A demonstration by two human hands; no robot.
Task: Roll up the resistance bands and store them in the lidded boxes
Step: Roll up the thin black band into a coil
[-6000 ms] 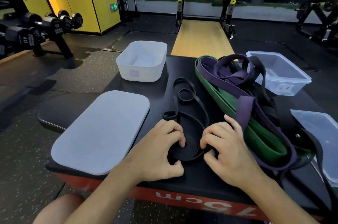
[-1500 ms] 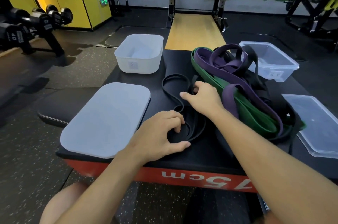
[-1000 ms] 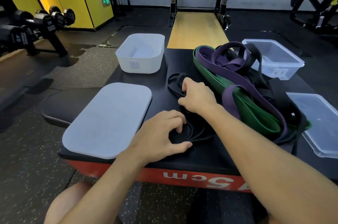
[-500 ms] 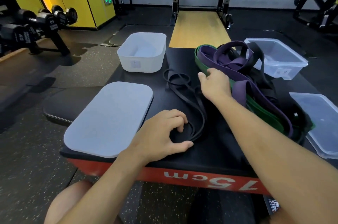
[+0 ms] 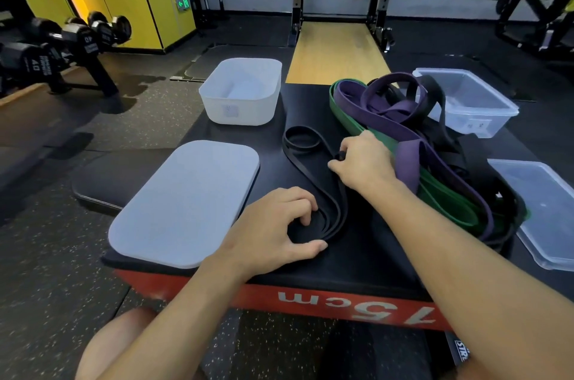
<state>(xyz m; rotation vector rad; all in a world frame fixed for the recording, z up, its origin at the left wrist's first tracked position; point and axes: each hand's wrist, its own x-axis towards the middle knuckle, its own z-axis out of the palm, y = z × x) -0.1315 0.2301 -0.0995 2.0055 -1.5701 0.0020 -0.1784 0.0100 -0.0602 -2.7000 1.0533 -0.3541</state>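
A thin black rubber resistance band lies on the black padded desk. The left hand curls its fingers around the band's coiled near end. The right hand pinches a strand farther along it.

Platform top: left box at the far left corner, left lid flat before it. Thin band down the middle, its near coil under the left hand, the right hand on it midway. Pile of wide bands to the right of the thin band; right box behind the pile, right lid beside the pile's near end; dumbbell rack on the floor, far left.
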